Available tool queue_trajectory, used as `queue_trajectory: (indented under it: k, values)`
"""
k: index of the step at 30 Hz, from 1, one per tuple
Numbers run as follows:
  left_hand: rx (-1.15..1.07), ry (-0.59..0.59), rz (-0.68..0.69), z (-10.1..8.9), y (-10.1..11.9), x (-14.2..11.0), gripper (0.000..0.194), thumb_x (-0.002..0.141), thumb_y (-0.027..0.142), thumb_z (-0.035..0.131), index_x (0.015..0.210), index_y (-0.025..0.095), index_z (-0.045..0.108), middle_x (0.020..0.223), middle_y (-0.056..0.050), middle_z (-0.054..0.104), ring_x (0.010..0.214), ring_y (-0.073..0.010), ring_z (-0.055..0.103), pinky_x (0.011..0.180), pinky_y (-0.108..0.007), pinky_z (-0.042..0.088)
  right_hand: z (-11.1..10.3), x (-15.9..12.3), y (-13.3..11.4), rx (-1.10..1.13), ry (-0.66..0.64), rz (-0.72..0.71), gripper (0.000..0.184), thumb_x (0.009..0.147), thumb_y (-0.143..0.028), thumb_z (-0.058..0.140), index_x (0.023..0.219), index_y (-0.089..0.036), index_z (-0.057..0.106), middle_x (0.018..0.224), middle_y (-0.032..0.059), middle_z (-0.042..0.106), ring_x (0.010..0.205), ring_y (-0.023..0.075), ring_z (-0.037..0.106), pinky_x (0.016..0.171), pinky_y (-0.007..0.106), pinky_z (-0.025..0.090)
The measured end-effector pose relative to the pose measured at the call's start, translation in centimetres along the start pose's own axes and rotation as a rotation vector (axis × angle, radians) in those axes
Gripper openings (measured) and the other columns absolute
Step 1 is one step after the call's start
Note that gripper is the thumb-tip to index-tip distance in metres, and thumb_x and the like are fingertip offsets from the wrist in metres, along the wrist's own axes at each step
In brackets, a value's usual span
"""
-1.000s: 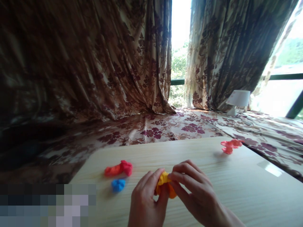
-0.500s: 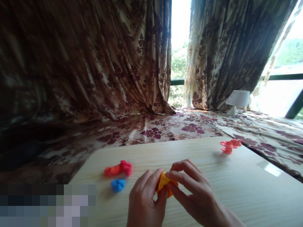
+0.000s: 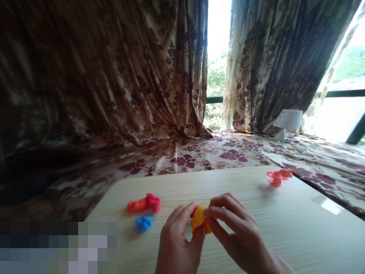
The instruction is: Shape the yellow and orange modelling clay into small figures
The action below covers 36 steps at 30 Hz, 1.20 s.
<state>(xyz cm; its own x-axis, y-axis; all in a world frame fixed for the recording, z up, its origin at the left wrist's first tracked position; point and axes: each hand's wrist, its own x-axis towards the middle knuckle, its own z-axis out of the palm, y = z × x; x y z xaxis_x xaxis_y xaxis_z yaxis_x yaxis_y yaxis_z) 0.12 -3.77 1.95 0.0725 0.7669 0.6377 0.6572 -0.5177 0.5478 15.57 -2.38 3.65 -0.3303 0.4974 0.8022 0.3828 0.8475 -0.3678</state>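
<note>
Currently left hand (image 3: pixel 180 234) and right hand (image 3: pixel 241 232) both pinch a crumpled, soft-looking yellow-orange lump (image 3: pixel 199 218), pressing from opposite sides. Lump sits between them, over pale wood-grain tabletop (image 3: pixel 296 224); neither hand nearer, long axis unclear behind fingers.

On my feed the lump (image 3: pixel 199 217) is bright yellow, going orange lower down. I see a 2-tone piece (image 3: pixel 137 206), red-orange for most of its length, pinkish red at the R end. Ball (image 3: pixel 143 223): solid blue. Far-R figure (image 3: pixel 276 177): coral pink. Tabletop (image 3: pixel 228 183): pale cream, fine streaky wood-grain patt. I get curtains (image 3: pixel 162 76) in brn/beige w/ dk maroon florals; cloth (image 3: pixel 171 156) off-white, purple-maroon flowers, brn scrolls. Lampshade (image 3: pixel 289 118) white, window frame (image 3: pixel 214 99) dk green.
</note>
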Motion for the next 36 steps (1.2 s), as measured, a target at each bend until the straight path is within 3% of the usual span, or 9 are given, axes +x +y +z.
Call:
queue_trajectory:
  k: [9,27,36]
  values:
    - [0.100,0.013,0.092,-0.21,-0.46,-0.08,0.025,0.076,0.015,0.054,0.100,0.018,0.062,0.085,-0.007,0.068,0.080,-0.0204,0.062,0.073,-0.033,0.053,0.12,-0.10,-0.23,-0.046,-0.046,0.001,0.019,0.082,-0.008,0.053,0.093,-0.022,0.061,0.084,0.0047,0.057,0.076,0.0157,0.054,0.066,0.028,0.048]
    - [-0.031,-0.067,-0.023,-0.27,0.16,-0.02,0.022,0.079,0.021,0.055,0.099,0.018,0.063,0.075,-0.004,0.060,0.072,-0.0175,0.059,0.063,-0.028,0.051,0.15,-0.11,-0.13,0.011,-0.026,0.030,0.015,0.081,-0.008,0.055,0.089,-0.020,0.057,0.089,0.0049,0.055,0.081,0.0161,0.053,0.071,0.028,0.046]
    - [-0.034,-0.047,-0.116,-0.04,-0.20,-0.17,0.021,0.074,0.018,0.059,0.094,0.022,0.064,0.087,-0.004,0.069,0.081,-0.0196,0.064,0.070,-0.029,0.054,0.25,-0.09,-0.06,0.034,-0.056,0.039,0.017,0.080,-0.007,0.054,0.091,-0.020,0.056,0.089,0.0049,0.054,0.081,0.0162,0.051,0.070,0.029,0.045]
